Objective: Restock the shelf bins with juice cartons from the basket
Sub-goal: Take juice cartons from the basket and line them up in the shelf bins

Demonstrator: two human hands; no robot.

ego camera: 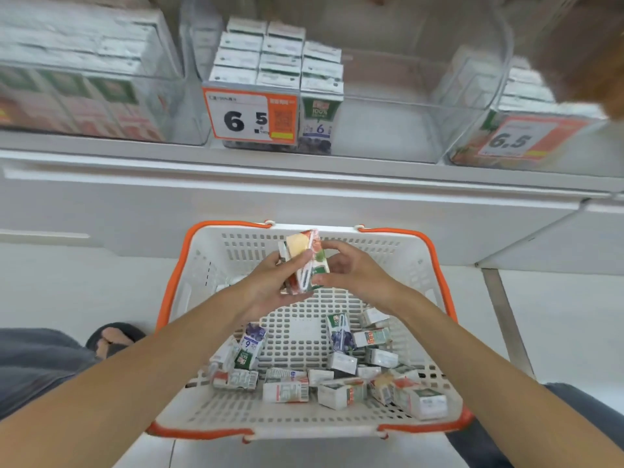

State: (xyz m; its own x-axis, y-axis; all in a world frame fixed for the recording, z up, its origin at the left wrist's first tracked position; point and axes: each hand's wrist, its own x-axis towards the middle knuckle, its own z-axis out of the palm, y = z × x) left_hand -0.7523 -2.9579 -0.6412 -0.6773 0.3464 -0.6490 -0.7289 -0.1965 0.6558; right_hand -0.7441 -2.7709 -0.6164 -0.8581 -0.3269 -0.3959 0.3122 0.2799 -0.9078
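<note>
Above the white basket [202, 265] with orange handles, both hands hold a small stack of juice cartons [309, 261]. My left hand [270, 285] grips the stack from the left and below. My right hand [351, 270] pinches the green and red carton from the right. Several more cartons [341, 376] lie loose on the basket floor, some purple, some red. On the shelf above stand clear bins: a middle bin [388, 130] with purple cartons [277, 62] at its left side, a left bin [84, 96] full of red cartons, and a right bin [526, 136].
Orange price tags reading 6.5 hang on the middle bin [251, 116] and the right bin [520, 140]. The white shelf edge [304, 173] runs across below the bins. My foot in a dark sandal [111, 339] stands left of the basket on the pale floor.
</note>
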